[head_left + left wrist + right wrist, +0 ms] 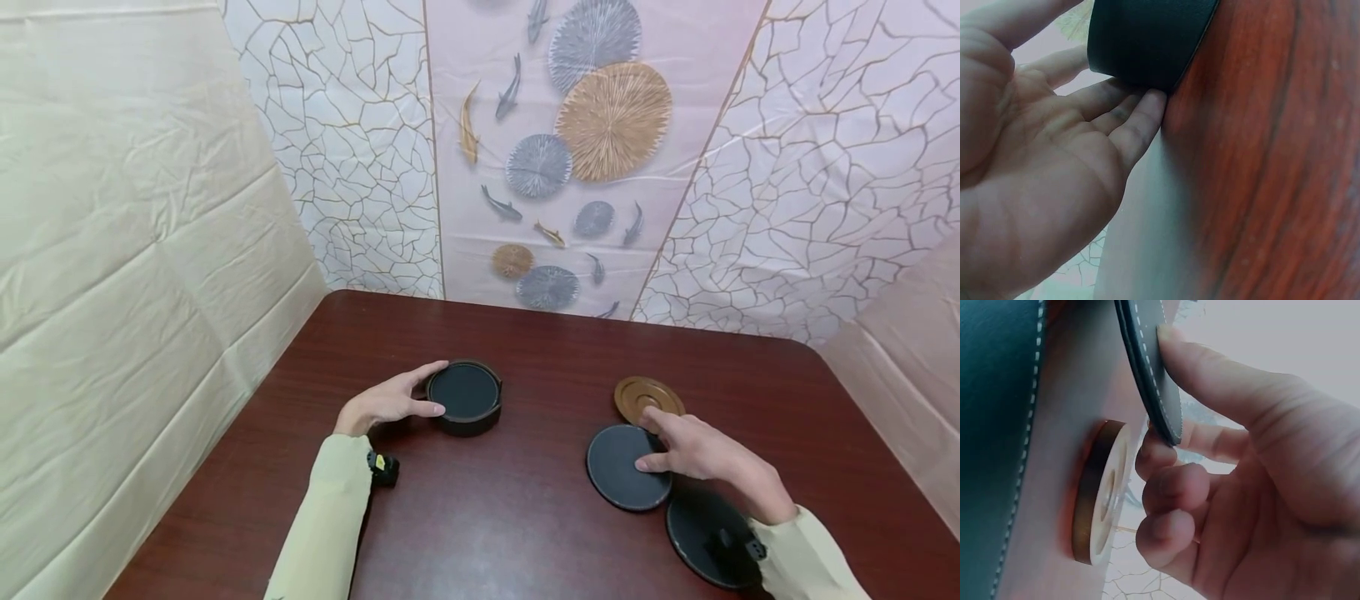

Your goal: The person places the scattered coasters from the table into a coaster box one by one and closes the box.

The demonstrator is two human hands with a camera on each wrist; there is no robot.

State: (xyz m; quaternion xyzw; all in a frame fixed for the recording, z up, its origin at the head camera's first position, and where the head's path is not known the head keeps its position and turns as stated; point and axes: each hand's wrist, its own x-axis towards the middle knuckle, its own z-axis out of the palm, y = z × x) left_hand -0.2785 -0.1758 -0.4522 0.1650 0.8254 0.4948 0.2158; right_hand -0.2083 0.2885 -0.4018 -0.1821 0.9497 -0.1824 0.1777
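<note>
On the left half of the table, my left hand (388, 402) grips the side of a round black coaster holder (474, 427), with thumb and fingers spread around its rim. A black coaster lies in the top of the holder. The left wrist view shows the fingertips against the holder's dark wall (1147, 44). Over to the right, my right hand (693, 446) pinches a round black coaster (618, 471) with white edge stitching, thumb on its face and a finger at its edge. In the right wrist view this coaster (1147, 369) is lifted and tilted.
Behind the right hand lies a round brown wooden disc (637, 392) with a ringed recess. Another black stitched coaster (697, 542) is on the table under the right wrist, partly hidden by it. The dark red wooden table (510, 500) ends at a patterned cloth backdrop (480, 283).
</note>
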